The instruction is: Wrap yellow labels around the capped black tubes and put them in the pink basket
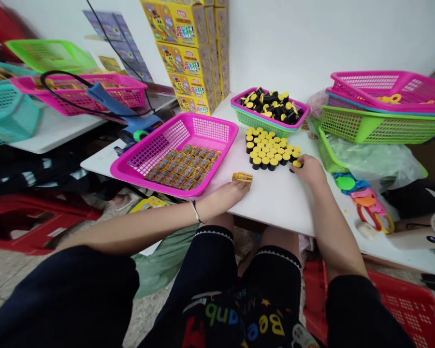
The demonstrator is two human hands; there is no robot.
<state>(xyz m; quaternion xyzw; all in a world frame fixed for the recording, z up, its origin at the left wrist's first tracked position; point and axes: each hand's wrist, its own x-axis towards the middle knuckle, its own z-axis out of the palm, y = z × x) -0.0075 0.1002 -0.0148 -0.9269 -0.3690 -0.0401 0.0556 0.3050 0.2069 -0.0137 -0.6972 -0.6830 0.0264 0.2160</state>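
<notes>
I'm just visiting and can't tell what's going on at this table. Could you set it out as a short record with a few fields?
Surface: white table
Left hand: resting on the table beside a small yellow printed packet
Right hand: touching a black cylinder with a yellow cap, next to a tight cluster of matching cylinders
Baskets: pink plastic mesh basket holding rows of orange printed packets; pink-rimmed green plastic basket heaped with cylinders

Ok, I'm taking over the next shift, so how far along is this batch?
Done-looking: wrapped pots lie in rows in the magenta basket. In hand: the right hand touches a yellow-lidded black pot; the left hand rests beside a wrapped pack. Remaining: unwrapped pots stand grouped on the table, with more heaped in the pink-rimmed basket.
</notes>
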